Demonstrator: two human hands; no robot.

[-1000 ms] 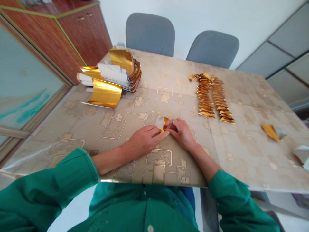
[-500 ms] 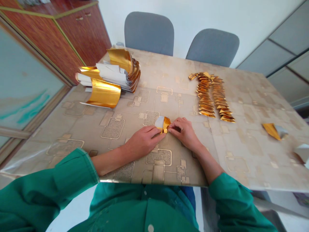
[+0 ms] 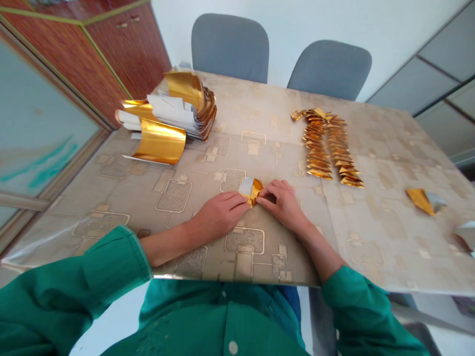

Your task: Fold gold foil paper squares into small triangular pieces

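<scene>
A small partly folded sheet of gold foil paper (image 3: 256,190), with a white-silver side showing at its upper left, sits at the middle of the table near me. My left hand (image 3: 222,212) grips its left edge, the fingers pressed together. On the opposite edge my right hand (image 3: 280,200) pinches the paper between thumb and fingers. The fingertips hide part of the near folds. Farther off to the right lie two rows of folded gold paper pieces (image 3: 318,148), overlapping one another.
Loose gold and white paper sheets (image 3: 163,141) are heaped at the back left. A folded gold paper piece (image 3: 421,200) and a whitish item (image 3: 466,232) lie at the far right. Two grey chairs (image 3: 230,47) stand behind the patterned table (image 3: 208,185).
The small gold flap at the paper's near edge has been pressed down between my fingers. Both hands stay almost in place; the camera view has shifted slightly.
</scene>
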